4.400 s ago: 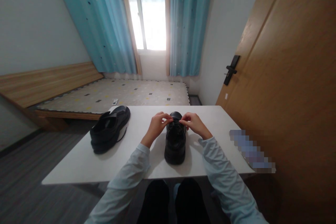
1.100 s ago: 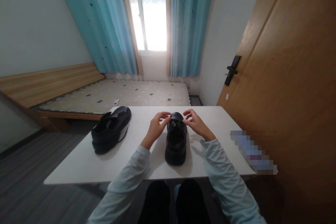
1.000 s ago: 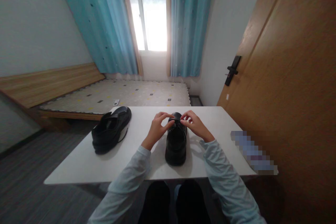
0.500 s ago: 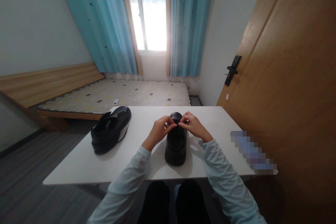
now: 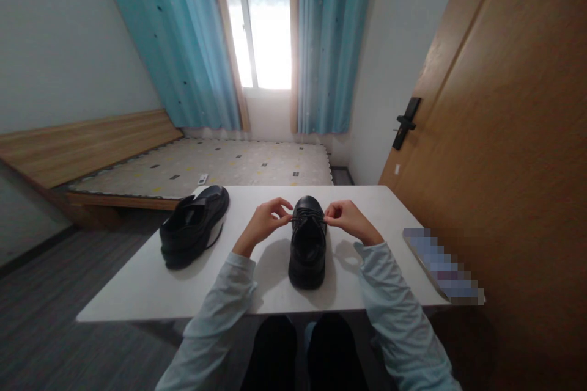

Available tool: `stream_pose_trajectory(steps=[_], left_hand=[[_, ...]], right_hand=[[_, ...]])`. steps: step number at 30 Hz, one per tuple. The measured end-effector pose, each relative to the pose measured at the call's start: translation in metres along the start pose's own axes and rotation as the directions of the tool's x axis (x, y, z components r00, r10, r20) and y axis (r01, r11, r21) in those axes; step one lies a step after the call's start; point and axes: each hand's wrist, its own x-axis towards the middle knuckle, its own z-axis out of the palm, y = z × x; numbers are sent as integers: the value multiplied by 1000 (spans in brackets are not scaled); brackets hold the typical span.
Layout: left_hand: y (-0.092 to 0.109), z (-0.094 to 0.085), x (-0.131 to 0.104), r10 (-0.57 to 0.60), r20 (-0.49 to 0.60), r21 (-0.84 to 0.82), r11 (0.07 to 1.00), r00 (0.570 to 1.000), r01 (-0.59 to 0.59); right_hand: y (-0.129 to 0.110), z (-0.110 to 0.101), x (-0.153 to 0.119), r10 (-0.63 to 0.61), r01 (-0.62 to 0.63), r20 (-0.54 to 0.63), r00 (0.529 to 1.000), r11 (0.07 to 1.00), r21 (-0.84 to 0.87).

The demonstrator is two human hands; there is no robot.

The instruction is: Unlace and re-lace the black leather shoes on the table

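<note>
A black lace-up shoe stands upright in the middle of the white table, its heel toward me. On its left side, my left hand pinches a dark shoelace between thumb and finger. At the other side my right hand is closed on the lace too, level with the left. The lace runs taut across the top of the shoe between both hands. To the left lies a second black shoe, set at a slant, with a loose lace end beside it.
The white table has a blurred-out flat item at its right edge. Behind it is a bed with a small white object on it. A wooden door stands at the right.
Both hands have moved apart, left and right, from close together over the shoe's tongue. The lace between them is now drawn out sideways, and the shoe's lacing shows.
</note>
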Motion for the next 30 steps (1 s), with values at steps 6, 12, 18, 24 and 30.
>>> stream_pose_trajectory(steps=[6,12,18,24,30], left_hand=[[-2,-1,0,6,108,25,1000,994,-8],[4,5,-1,104,108,112,987,989,-116],[15,13,-1,161,-20,153,976,987,-156],[14,26,1,224,-43,243,948,974,-207],[16,31,0,240,-76,257,942,968,-213]], right_hand=[[2,-1,1,-2,6,38,999,997,-81],[-3,2,0,55,-65,98,994,992,104],[-15,1,-2,58,-73,106,993,986,147],[-15,13,6,71,-72,13,997,990,120],[-10,26,13,-5,-1,-63,998,996,-93]])
